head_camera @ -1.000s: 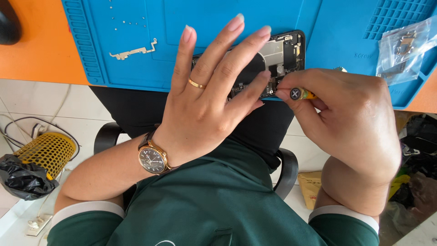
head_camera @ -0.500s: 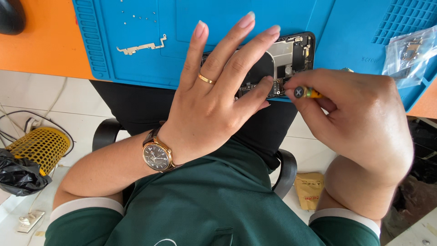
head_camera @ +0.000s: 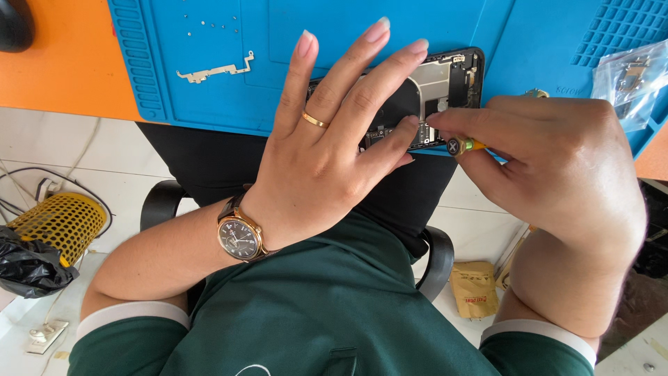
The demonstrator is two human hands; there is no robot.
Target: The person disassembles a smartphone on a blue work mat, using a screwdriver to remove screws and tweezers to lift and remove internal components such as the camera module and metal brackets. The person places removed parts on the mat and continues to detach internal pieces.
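An opened black phone (head_camera: 445,83) lies on the blue work mat (head_camera: 334,42), its inner boards showing. My left hand (head_camera: 327,153) lies flat over the phone's left part, fingers spread, with a gold ring and a wristwatch. My right hand (head_camera: 557,174) pinches a small screwdriver (head_camera: 465,145) with a yellow-green handle, its tip at the phone's lower edge beside my left forefinger.
A thin metal bracket (head_camera: 212,71) and several tiny screws (head_camera: 209,24) rest on the mat's left part. A clear plastic bag (head_camera: 630,80) with parts lies at the right. The orange table (head_camera: 62,63) edge, a yellow mesh bin (head_camera: 52,223) and cables sit lower left.
The view has shifted slightly, so mat and phone sit a little more to the right. Both hands keep their hold at the phone; the screwdriver stays at its lower edge.
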